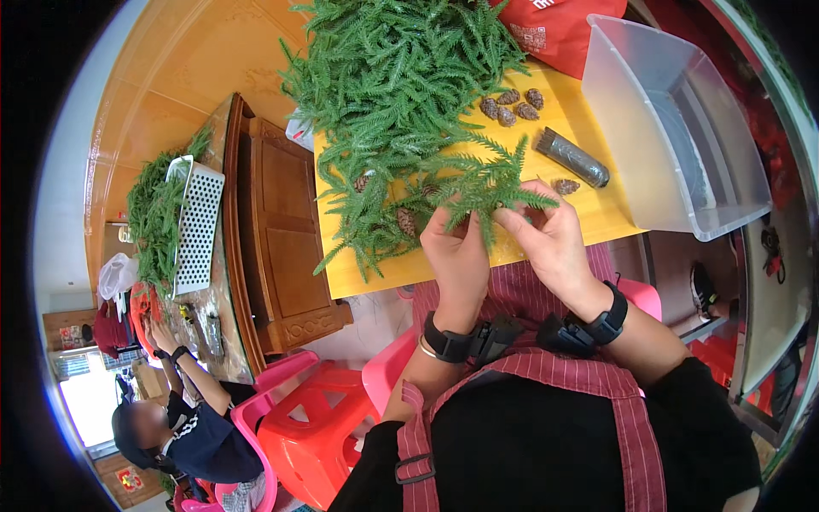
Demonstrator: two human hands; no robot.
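Centre of frame: left hand [458, 256] and right hand [550, 239], fingers pinched closed on one green fir-like sprig [486, 192] held just above the near edge of a yellow table [597, 213].

Upper centre: large heap of green sprigs [397, 94] covering the table's left half.

Upper right of centre: four brown cones [510, 107] in a cluster; below them a dark cylindrical tool [572, 157] lying flat, one more cone [566, 185] beside it.

Right: clear plastic bin [674, 128], tilted, at the table's right edge. Red bag [563, 30] at top.

Left: dark wooden cabinet [281, 239]; white perforated crate [198, 226] with greenery.

Lower left: red and pink plastic stools [316, 427]; another person [183, 427] seated.
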